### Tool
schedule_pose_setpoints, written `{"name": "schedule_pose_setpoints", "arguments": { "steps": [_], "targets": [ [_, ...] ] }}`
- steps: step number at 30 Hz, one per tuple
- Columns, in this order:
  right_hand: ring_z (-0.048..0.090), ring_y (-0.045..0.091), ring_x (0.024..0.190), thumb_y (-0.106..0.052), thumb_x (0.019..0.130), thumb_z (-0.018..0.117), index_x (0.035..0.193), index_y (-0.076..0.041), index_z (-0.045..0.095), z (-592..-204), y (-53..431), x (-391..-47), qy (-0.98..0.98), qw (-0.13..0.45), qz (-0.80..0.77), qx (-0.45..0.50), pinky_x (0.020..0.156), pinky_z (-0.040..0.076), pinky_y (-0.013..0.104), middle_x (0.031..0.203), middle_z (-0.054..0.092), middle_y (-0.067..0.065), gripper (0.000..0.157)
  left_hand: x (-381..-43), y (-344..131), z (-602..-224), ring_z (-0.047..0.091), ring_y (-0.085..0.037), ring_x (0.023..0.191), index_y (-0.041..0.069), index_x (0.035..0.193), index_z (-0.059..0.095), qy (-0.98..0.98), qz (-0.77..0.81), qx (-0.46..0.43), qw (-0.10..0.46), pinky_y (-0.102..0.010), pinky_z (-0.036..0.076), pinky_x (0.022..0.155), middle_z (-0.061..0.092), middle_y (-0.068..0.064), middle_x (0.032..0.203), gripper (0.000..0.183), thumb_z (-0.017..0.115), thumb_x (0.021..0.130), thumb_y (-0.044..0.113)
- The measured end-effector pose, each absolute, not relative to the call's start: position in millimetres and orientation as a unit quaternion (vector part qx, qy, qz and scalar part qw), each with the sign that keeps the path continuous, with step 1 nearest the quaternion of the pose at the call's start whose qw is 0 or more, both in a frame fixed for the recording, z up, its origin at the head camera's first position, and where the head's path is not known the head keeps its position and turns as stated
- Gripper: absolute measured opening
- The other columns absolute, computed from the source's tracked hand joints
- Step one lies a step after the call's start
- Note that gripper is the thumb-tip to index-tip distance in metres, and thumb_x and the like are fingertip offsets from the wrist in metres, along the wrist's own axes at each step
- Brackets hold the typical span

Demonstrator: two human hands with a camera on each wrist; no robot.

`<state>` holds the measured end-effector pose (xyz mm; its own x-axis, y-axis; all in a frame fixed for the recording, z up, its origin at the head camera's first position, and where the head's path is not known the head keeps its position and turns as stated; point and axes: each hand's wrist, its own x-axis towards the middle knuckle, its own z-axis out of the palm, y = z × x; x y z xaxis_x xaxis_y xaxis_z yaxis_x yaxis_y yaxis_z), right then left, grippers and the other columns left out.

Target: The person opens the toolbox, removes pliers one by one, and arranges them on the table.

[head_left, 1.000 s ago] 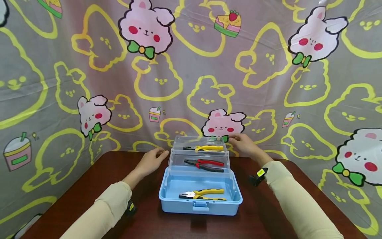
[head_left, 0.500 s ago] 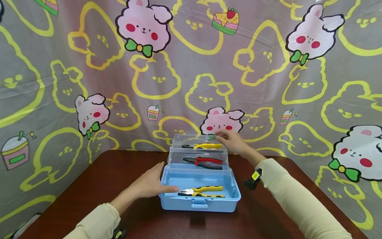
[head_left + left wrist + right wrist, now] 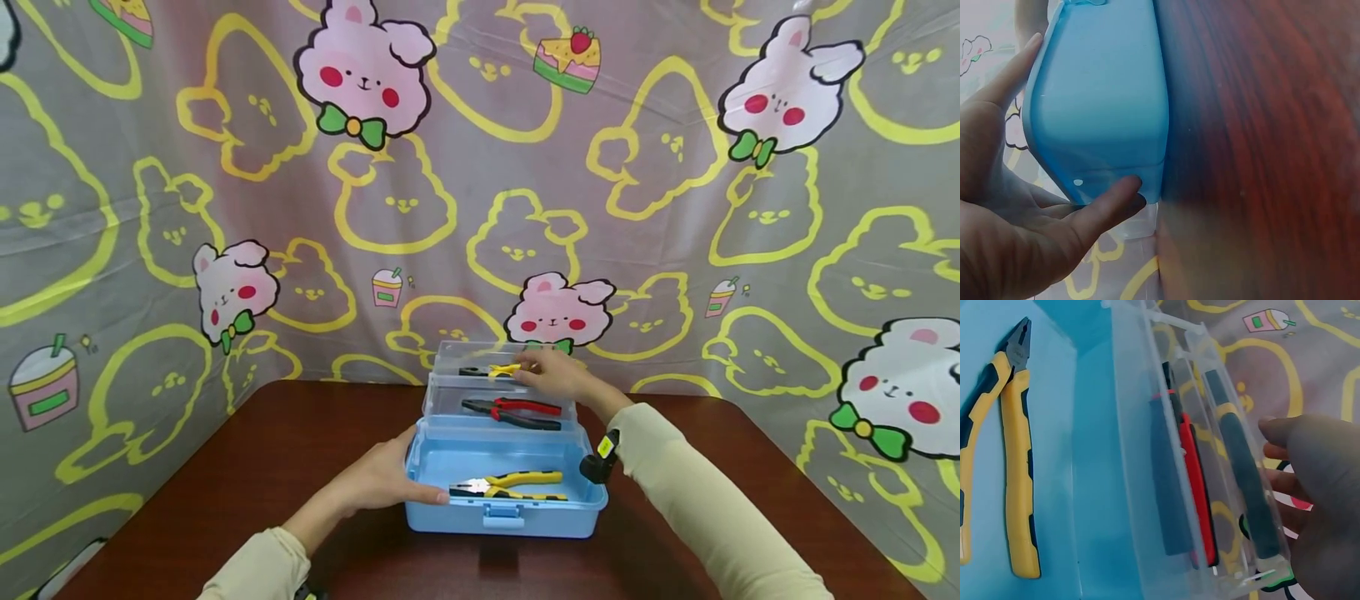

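Yr L hand [image 3: 378, 475]: fingers extended, bracing light-blue plastic toolbox [image 3: 551, 523], lower ctr. Yr R hand [image 3: 557, 372]: at yellow-and-black metal pliers [image 3: 506, 369], far clear-plastic tray [image 3: 471, 357], ctr; grip can't tell. Step, prob.: reaching pliers. Next calls for handle pinch, box steadied.

The table [image 3: 300, 429] is reddish-brown, wood-grained; an open blue toolbox [image 3: 450, 518] stands on it.

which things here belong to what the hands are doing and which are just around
Apparently in use:
right hand
top yellow pliers, at its fingertips
left hand
blue toolbox, which it touches

Just around:
red-and-black pliers
lower yellow pliers
table
patterned backdrop
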<state>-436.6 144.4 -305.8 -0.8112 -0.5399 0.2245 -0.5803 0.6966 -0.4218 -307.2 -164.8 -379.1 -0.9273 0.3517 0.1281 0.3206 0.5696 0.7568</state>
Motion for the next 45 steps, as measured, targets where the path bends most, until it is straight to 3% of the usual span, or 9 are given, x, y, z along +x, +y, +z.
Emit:
{"name": "schedule_pose_setpoints", "arguments": {
  "steps": [5, 10, 15, 19, 22, 26, 45],
  "targets": [
    [0.063, 0.019, 0.095, -0.020, 0.107, 0.060, 0.130, -0.002, 0.070, -309, 141, -438, -0.924, 0.041, 0.194, 0.327, 0.089, 0.053, 0.043, 0.107, 0.071, 0.004, 0.031, -308, -163, -379, 0.060, -0.031, 0.114, 0.003, 0.162, 0.027, 0.884, 0.427, 0.190, 0.025, -0.056, 0.049, 0.096, 0.058, -0.017, 0.140, 0.119, 0.094, 0.073, 0.044],
    [0.055, 0.016, 0.075, -0.015, 0.108, 0.056, 0.116, 0.000, 0.075, -308, 139, -440, -0.920, 0.042, 0.165, 0.352, 0.074, 0.047, 0.038, 0.082, 0.065, 0.003, 0.025, -309, -162, -379, 0.060, -0.032, 0.115, 0.006, 0.163, 0.025, 0.875, 0.445, 0.187, 0.037, -0.057, 0.049, 0.096, 0.056, -0.018, 0.141, 0.119, 0.094, 0.074, 0.043],
    [0.049, 0.015, 0.068, -0.011, 0.104, 0.063, 0.114, 0.001, 0.076, -303, 141, -442, -0.911, 0.041, 0.190, 0.364, 0.069, 0.042, 0.034, 0.071, 0.057, 0.000, 0.020, -309, -163, -379, 0.060, -0.033, 0.115, 0.006, 0.163, 0.023, 0.872, 0.452, 0.185, 0.044, -0.057, 0.049, 0.096, 0.056, -0.018, 0.141, 0.119, 0.094, 0.074, 0.042],
    [0.054, 0.014, 0.072, -0.008, 0.099, 0.071, 0.112, 0.002, 0.077, -298, 141, -443, -0.909, 0.034, 0.213, 0.356, 0.068, 0.048, 0.033, 0.081, 0.068, 0.002, 0.018, -306, -163, -380, 0.060, -0.032, 0.114, 0.006, 0.164, 0.022, 0.871, 0.454, 0.181, 0.046, -0.056, 0.050, 0.095, 0.057, -0.018, 0.140, 0.120, 0.094, 0.075, 0.041],
    [0.062, 0.015, 0.080, -0.007, 0.095, 0.077, 0.113, 0.002, 0.078, -296, 137, -442, -0.913, 0.045, 0.223, 0.339, 0.070, 0.053, 0.033, 0.099, 0.076, 0.007, 0.020, -305, -164, -382, 0.060, -0.031, 0.113, 0.007, 0.164, 0.021, 0.869, 0.460, 0.177, 0.047, -0.056, 0.050, 0.094, 0.057, -0.017, 0.140, 0.120, 0.093, 0.075, 0.041],
    [0.066, 0.018, 0.087, -0.007, 0.090, 0.081, 0.111, 0.000, 0.080, -296, 134, -439, -0.922, 0.064, 0.231, 0.305, 0.072, 0.055, 0.034, 0.105, 0.076, 0.009, 0.022, -305, -164, -383, 0.060, -0.031, 0.114, 0.007, 0.164, 0.021, 0.867, 0.465, 0.175, 0.047, -0.056, 0.050, 0.094, 0.056, -0.017, 0.141, 0.119, 0.093, 0.076, 0.041],
    [0.069, 0.018, 0.084, -0.012, 0.089, 0.084, 0.113, -0.004, 0.080, -306, 130, -425, -0.924, 0.118, 0.290, 0.218, 0.061, 0.054, 0.030, 0.107, 0.076, 0.009, 0.025, -303, -163, -380, 0.059, -0.032, 0.115, 0.010, 0.165, 0.019, 0.871, 0.458, 0.170, 0.048, -0.057, 0.048, 0.096, 0.055, -0.017, 0.143, 0.120, 0.092, 0.076, 0.044]
  ]
}}
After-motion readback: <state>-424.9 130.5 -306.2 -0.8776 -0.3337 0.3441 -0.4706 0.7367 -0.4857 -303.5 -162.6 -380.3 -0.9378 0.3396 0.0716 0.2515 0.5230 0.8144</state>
